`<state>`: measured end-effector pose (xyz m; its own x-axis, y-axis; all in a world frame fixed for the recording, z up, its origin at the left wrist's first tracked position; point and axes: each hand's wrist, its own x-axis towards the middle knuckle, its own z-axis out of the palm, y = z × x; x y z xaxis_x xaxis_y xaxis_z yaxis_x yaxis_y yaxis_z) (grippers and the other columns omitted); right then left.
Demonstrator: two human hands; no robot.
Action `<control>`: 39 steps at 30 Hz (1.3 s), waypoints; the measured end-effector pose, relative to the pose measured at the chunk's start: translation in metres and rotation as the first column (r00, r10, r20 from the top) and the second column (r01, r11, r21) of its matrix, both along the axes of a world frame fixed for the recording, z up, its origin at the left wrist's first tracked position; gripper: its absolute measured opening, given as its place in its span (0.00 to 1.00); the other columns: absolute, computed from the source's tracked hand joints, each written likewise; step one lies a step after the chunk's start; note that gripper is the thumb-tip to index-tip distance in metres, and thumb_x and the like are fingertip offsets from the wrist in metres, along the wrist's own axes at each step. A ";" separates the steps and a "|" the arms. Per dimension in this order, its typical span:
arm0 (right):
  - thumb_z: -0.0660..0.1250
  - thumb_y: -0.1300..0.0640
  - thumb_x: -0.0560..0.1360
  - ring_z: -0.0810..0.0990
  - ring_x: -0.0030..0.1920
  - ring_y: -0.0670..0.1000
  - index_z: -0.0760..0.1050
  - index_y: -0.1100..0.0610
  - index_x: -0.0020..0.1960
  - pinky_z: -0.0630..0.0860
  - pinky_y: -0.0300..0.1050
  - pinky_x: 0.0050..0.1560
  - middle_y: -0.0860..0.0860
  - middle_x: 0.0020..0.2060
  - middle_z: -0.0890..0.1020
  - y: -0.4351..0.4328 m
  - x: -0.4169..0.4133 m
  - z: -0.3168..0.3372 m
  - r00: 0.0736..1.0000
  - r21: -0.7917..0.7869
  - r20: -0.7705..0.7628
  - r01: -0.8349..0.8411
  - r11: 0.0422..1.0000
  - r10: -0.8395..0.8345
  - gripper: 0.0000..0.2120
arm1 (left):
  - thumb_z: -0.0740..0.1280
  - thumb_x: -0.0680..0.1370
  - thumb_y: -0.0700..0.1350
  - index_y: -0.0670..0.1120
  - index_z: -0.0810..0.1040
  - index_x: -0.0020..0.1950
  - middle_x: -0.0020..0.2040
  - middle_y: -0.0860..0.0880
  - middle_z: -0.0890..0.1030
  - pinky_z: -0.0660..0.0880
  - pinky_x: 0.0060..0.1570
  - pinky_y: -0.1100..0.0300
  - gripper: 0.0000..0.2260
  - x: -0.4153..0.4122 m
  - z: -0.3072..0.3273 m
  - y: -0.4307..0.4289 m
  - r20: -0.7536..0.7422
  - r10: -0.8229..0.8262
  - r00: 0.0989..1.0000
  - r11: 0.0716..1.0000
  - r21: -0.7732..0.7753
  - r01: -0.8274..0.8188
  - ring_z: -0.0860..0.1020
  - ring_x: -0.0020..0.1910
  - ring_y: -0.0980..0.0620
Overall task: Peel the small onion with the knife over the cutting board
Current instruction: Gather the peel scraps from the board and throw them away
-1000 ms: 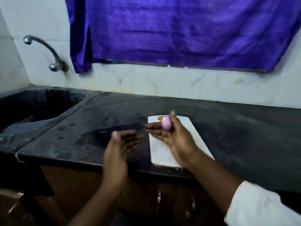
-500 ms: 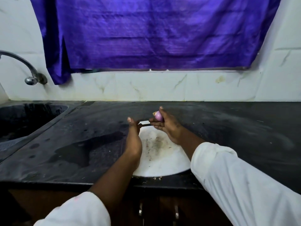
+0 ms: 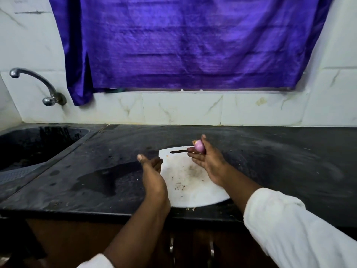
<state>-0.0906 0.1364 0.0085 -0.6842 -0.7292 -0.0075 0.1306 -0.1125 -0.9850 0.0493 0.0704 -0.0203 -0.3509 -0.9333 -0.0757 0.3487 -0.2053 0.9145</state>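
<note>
Dark counter [image 3: 270, 171] with cutting board [image 3: 193, 196]

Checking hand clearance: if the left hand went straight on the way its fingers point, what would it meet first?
The left hand would probably meet the far-left corner of the cutting board first, or, if held higher, the right hand holding the onion; height is unclear.

text: none legible | labels: none | numbers: none

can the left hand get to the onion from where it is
Probably yes: the left hand is open and empty near the cutting board, and the onion, held by the right hand, is exposed toward it with nothing between.
</note>
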 end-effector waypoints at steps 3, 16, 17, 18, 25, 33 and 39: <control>0.56 0.41 0.83 0.82 0.61 0.57 0.77 0.59 0.63 0.72 0.54 0.71 0.60 0.61 0.82 -0.008 0.003 -0.011 1.000 0.046 -0.018 0.024 0.999 -0.023 0.24 | 0.43 0.83 0.68 0.44 0.73 0.75 0.76 0.46 0.74 0.62 0.67 0.56 0.37 0.003 -0.002 0.016 0.031 -0.055 0.998 0.998 0.003 0.055 0.69 0.77 0.48; 0.56 0.40 0.82 0.77 0.65 0.54 0.78 0.55 0.61 0.68 0.48 0.71 0.60 0.64 0.80 0.014 0.109 -0.018 0.772 -0.306 0.622 0.086 0.948 0.130 0.22 | 0.42 0.83 0.68 0.42 0.62 0.82 0.82 0.42 0.65 0.59 0.79 0.52 0.39 0.005 0.000 0.018 -0.351 -0.126 0.928 0.963 0.181 0.199 0.64 0.81 0.44; 0.56 0.41 0.82 0.73 0.70 0.55 0.77 0.54 0.61 0.64 0.49 0.76 0.61 0.69 0.75 0.015 0.113 -0.016 0.747 -0.353 0.648 0.121 0.928 0.149 0.20 | 0.43 0.83 0.68 0.40 0.63 0.81 0.82 0.42 0.65 0.57 0.80 0.51 0.39 0.011 -0.002 0.016 -0.398 -0.098 0.912 0.962 0.198 0.190 0.63 0.81 0.44; 0.56 0.41 0.82 0.70 0.73 0.56 0.77 0.54 0.60 0.61 0.50 0.78 0.62 0.71 0.73 0.015 0.119 -0.015 0.726 -0.391 0.665 0.136 0.910 0.177 0.20 | 0.43 0.83 0.68 0.40 0.65 0.80 0.80 0.41 0.67 0.58 0.80 0.51 0.39 0.019 -0.002 0.014 -0.440 -0.072 0.895 0.962 0.206 0.178 0.64 0.80 0.44; 0.59 0.39 0.78 0.72 0.71 0.55 0.77 0.61 0.63 0.63 0.51 0.76 0.60 0.68 0.79 -0.029 0.227 -0.027 0.600 -0.471 0.691 -0.050 0.881 0.404 0.27 | 0.46 0.84 0.64 0.40 0.72 0.75 0.71 0.43 0.79 0.64 0.76 0.51 0.34 0.151 0.003 -0.006 -0.545 0.177 0.819 0.982 0.158 -0.106 0.75 0.72 0.48; 0.50 0.33 0.80 0.65 0.77 0.50 0.65 0.60 0.76 0.59 0.45 0.76 0.53 0.75 0.69 -0.078 0.408 -0.103 0.490 -0.134 0.708 -0.614 0.778 0.509 0.37 | 0.47 0.85 0.63 0.39 0.72 0.75 0.73 0.40 0.77 0.64 0.78 0.50 0.33 0.340 -0.094 -0.035 -0.338 0.641 0.689 0.763 0.377 -0.525 0.72 0.75 0.45; 0.53 0.32 0.79 0.62 0.79 0.51 0.65 0.53 0.78 0.55 0.50 0.78 0.54 0.77 0.68 -0.126 0.463 -0.176 0.545 0.121 0.733 -0.694 0.710 0.408 0.35 | 0.44 0.83 0.67 0.42 0.73 0.74 0.71 0.41 0.77 0.65 0.74 0.46 0.36 0.390 -0.169 -0.065 -0.088 0.682 0.726 0.637 0.559 -0.531 0.75 0.70 0.41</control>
